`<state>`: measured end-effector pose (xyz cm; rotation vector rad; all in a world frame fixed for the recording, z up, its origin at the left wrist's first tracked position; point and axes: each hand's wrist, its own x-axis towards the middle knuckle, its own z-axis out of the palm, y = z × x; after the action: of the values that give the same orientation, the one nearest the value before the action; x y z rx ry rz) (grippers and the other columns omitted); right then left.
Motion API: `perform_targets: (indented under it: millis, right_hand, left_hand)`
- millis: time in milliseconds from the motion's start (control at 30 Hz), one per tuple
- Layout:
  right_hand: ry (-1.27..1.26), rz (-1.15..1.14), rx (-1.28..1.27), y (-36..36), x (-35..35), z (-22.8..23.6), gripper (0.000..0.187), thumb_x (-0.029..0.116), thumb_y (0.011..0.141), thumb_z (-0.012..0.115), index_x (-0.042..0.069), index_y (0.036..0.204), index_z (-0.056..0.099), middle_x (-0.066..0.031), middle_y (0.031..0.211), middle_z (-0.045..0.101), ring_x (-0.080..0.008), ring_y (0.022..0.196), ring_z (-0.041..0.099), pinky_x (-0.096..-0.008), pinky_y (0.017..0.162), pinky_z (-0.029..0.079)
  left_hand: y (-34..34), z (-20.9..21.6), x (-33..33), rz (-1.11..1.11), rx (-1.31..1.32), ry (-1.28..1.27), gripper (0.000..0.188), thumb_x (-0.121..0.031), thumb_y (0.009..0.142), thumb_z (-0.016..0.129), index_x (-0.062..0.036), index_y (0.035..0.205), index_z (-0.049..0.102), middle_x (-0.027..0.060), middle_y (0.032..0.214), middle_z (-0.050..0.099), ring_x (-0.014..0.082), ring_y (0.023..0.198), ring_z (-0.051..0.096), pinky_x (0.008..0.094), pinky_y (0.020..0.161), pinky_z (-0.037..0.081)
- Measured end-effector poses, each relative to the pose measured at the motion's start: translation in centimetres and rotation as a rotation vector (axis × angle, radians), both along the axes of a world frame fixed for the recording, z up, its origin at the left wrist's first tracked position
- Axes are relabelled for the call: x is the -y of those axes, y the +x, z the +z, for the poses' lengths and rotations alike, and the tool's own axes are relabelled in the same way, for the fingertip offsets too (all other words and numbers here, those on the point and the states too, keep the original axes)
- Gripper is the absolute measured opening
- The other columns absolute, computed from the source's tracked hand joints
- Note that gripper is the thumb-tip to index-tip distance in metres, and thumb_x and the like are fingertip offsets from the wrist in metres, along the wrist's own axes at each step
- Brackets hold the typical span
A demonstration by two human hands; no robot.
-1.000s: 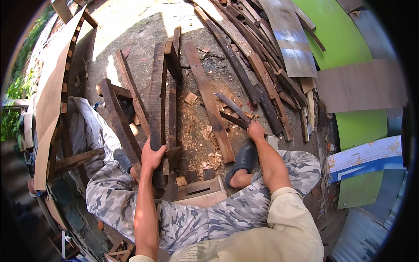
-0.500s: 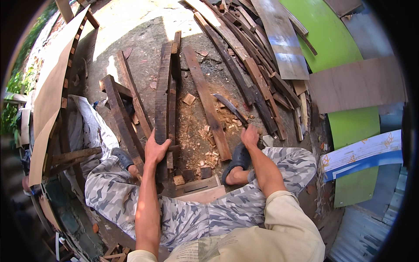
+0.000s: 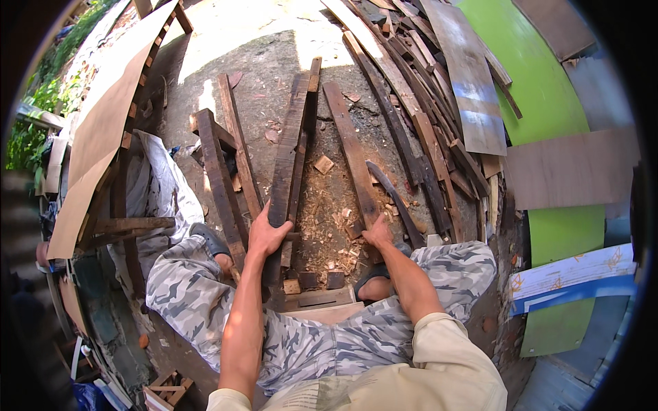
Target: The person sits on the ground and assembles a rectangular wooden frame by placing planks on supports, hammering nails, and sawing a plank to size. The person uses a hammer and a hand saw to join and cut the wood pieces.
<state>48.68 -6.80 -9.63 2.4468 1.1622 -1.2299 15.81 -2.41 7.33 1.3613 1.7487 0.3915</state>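
Concrete floor [image 3: 255, 106], strewn with wood chips [image 3: 347, 212], spread across the head view. The left hand [image 3: 269, 235] had its grip around a dark squared beam [image 3: 286, 151]; the right hand [image 3: 379, 235] gripped the near end of a brown plank [image 3: 350, 144], a curved machete [image 3: 396, 200] lying just right of it.

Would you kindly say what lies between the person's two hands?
The head view shows scattered wood chips, a dark timber beside the left hand and a small block beside the right hand.
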Motion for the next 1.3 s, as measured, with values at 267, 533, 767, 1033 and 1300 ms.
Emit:
perform_targets:
  millis: [267, 533, 767, 1033, 1300]
  right_hand:
    - [0.198, 0.122, -0.04, 9.4, -2.8, 6.4, 0.093, 0.046, 0.07, 0.078, -0.004, 0.139, 0.039, -0.0316, 0.128, 0.061, -0.0427, 0.121, 0.059, -0.0447, 0.102, 0.048]
    - [0.304, -0.12, -0.457, 10.3, -6.7, 20.7, 0.062, 0.044, 0.077, 0.068, -0.008, 0.111, 0.068, -0.0225, 0.106, 0.071, -0.0305, 0.095, 0.069, -0.039, 0.085, 0.051]
    - [0.652, -0.24, -0.385, 9.0, -2.4, 23.1, 0.062, 0.044, 0.082, 0.067, -0.012, 0.108, 0.067, -0.0196, 0.099, 0.071, -0.0246, 0.083, 0.068, -0.0347, 0.076, 0.051]
    - [0.555, -0.383, -0.56, 11.7, -6.0, 23.7, 0.069, 0.048, 0.08, 0.064, -0.018, 0.101, 0.068, -0.0258, 0.095, 0.071, -0.0306, 0.088, 0.069, -0.0396, 0.077, 0.05]
    - [0.609, -0.429, -0.601, 12.0, -7.1, 24.9, 0.068, 0.048, 0.082, 0.063, -0.017, 0.1, 0.069, -0.0255, 0.093, 0.072, -0.0296, 0.085, 0.069, -0.0387, 0.077, 0.05]
  left_hand:
    - [-0.2, -1.0, -0.6, -0.041, 0.004, -0.053, 0.099, -0.039, 0.071, 0.075, -0.0108, 0.157, 0.036, 0.0224, 0.132, 0.065, 0.035, 0.119, 0.064, 0.0412, 0.102, 0.049]
    - [0.5, -1.8, -1.5, 0.039, 0.302, -0.224, 0.092, -0.03, 0.064, 0.081, 0.0075, 0.14, 0.046, 0.0196, 0.118, 0.065, 0.0289, 0.101, 0.066, 0.0393, 0.092, 0.053]
    - [4.1, -1.9, -0.3, 0.12, 0.279, -0.212, 0.07, -0.02, 0.063, 0.082, 0.0057, 0.121, 0.053, 0.0151, 0.102, 0.065, 0.0249, 0.085, 0.065, 0.0376, 0.075, 0.056]
    - [12.7, -2.3, 1.8, 0.243, 0.61, -0.231, 0.041, -0.015, 0.073, 0.075, 0.0011, 0.108, 0.059, 0.0091, 0.086, 0.068, 0.0183, 0.073, 0.066, 0.0344, 0.069, 0.056]
    - [22.8, -4.9, 0.2, 0.304, 0.42, -0.004, 0.034, -0.019, 0.074, 0.076, 0.0017, 0.097, 0.062, 0.0095, 0.084, 0.067, 0.0183, 0.069, 0.064, 0.0357, 0.061, 0.055]
